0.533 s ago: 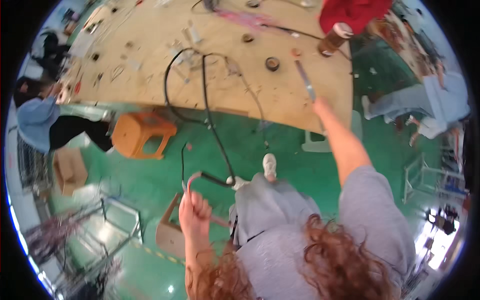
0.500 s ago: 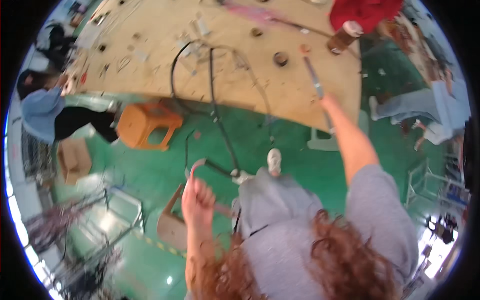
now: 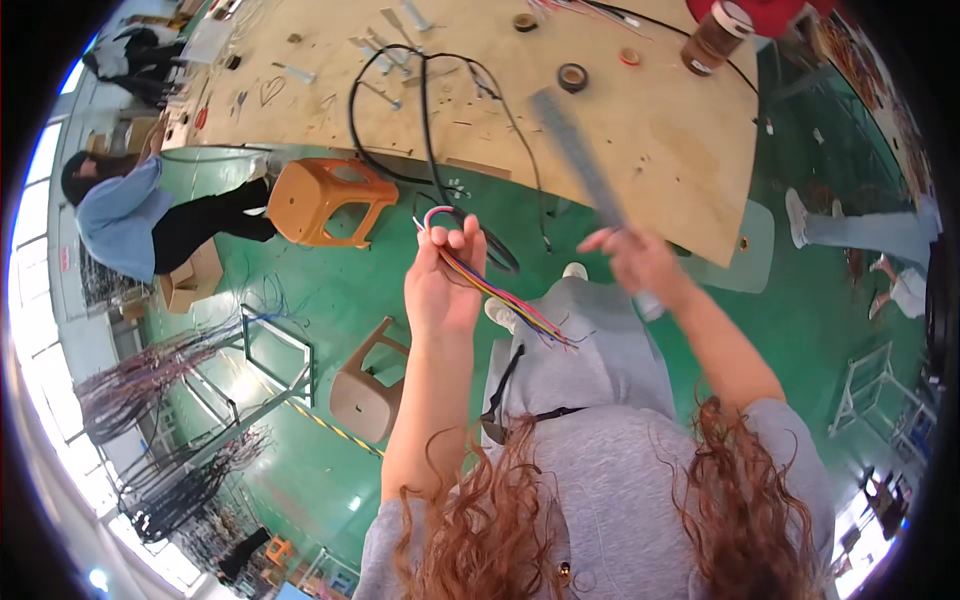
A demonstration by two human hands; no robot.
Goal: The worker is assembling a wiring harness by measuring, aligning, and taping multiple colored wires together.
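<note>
My left hand (image 3: 447,275) is closed around a bundle of thin coloured wires (image 3: 508,304): their loose ends fan out toward my lap, and a pink and white bend shows above the fingers. A thick black cable (image 3: 428,150) loops from the table edge down behind this hand; where it joins the wires is hidden. My right hand (image 3: 648,265) grips a long, flat grey strip, seemingly a steel ruler (image 3: 578,150), smeared by motion. Its far end reaches over the table edge and its near end sticks out below the hand.
On the wooden table (image 3: 660,170) are rolls of tape (image 3: 573,77), a brown bottle (image 3: 715,38) and several upright pegs (image 3: 392,18). An orange stool (image 3: 325,200) and a beige stool (image 3: 368,392) stand to the left. A person in blue (image 3: 118,215) works at the table's left side.
My left hand has risen and moved right, bringing the coloured wires into view. The right hand has come down and inward from over the table, with the ruler now tilting left.
</note>
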